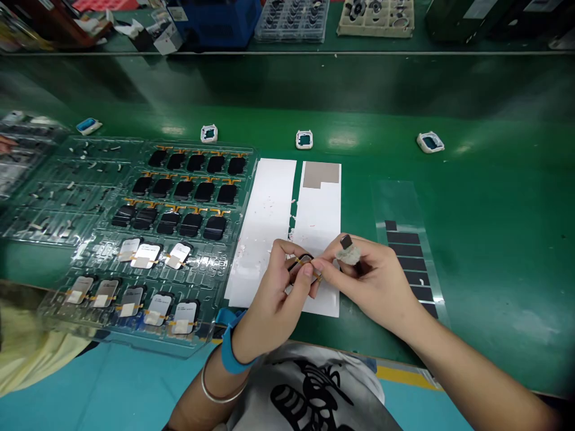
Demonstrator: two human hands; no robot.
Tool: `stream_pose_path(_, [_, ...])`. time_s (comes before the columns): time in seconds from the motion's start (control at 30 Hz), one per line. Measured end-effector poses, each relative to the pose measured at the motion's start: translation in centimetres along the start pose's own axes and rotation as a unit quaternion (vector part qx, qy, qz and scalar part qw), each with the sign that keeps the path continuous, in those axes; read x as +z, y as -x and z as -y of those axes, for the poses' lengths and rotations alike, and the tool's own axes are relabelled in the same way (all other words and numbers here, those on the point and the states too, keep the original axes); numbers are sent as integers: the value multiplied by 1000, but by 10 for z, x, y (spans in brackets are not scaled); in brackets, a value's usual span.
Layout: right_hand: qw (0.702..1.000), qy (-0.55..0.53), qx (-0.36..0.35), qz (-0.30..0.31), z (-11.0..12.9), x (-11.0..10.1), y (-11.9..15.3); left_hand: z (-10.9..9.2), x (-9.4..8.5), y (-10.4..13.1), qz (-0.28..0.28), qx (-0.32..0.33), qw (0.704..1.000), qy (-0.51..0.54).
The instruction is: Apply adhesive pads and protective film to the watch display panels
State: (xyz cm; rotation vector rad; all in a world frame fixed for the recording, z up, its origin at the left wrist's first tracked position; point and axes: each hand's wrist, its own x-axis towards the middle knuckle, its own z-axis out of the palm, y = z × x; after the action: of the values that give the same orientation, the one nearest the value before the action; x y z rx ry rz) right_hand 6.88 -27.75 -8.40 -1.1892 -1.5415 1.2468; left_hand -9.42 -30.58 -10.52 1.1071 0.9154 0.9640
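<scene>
Over the white backing sheets, my left hand (287, 290) is closed round a small dark-edged part (300, 263) with an orange flex strip. The thumb and forefinger of my right hand (372, 281) pinch at the right edge of that same part. Tucked in my right hand's fingers is a tool (348, 251) with a pale wrapping and a dark tip. A clear tray (211, 251) at the left holds rows of black screens (184, 190) and several silver-white modules (158, 309). Fingers hide most of the held part.
A clear strip with dark adhesive pieces (406, 263) lies at the right. White square frames (304, 139) stand along the bench's back. Trays and a blue box (215, 24) sit on the shelf. At the far left are a person's fingers (6, 144) and a yellow garment (36, 347).
</scene>
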Motion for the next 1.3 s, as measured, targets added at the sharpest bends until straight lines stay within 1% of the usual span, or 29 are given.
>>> stream_pose_path(0.13, [1000,-2,-8,-13,-2,4,1,-1,0,-1,6,-8,1000,8])
stream_pose_path(0.2, [1000,-7,4,-14,-3,5,2,-2,0,-2,10,-6,1000,5])
stream_pose_path(0.27, [999,-17,30,-6,-4,2,2,-1,0,-3,13,-2,1000,-11])
stream_pose_path(0.33, [999,-14,37,-9,-4,-6,-3,-1,0,-3,17,-3,999,-41])
stream_pose_path(0.37, [999,-6,28,-28,-4,-12,-8,-2,0,-3,22,-5,998,-65])
stream_pose_path(0.43, [995,8,-12,-98,-5,-24,-25,-3,1,-3,31,9,991,-133])
stream_pose_path(0.5, [983,1,-48,-177,-9,-36,-49,-5,3,-2,43,48,973,-220])
stream_pose_path(0.53, [977,-17,-60,-202,-13,-40,-62,-6,5,-1,50,72,961,-261])
stream_pose_path(0.63, [975,-36,-27,-217,-30,-43,-96,-7,9,1,86,120,924,-352])
stream_pose_path(0.73, [976,-58,10,-210,-47,-38,-115,-4,11,2,107,143,896,-406])
stream_pose_path(0.8, [977,-58,19,-203,-53,-32,-118,-1,11,2,114,155,884,-427])
stream_pose_path(0.9, [977,-47,29,-205,-55,-26,-117,2,11,0,120,171,871,-445])
stream_pose_path(1.03, [977,-39,38,-206,-51,-23,-116,5,11,-1,123,172,865,-454])
stream_pose_path(1.2, [977,-45,44,-205,-49,-23,-115,4,10,-2,128,165,868,-450])
stream_pose_path(1.3, [979,-54,50,-188,-48,-24,-115,4,10,-3,126,163,872,-445])
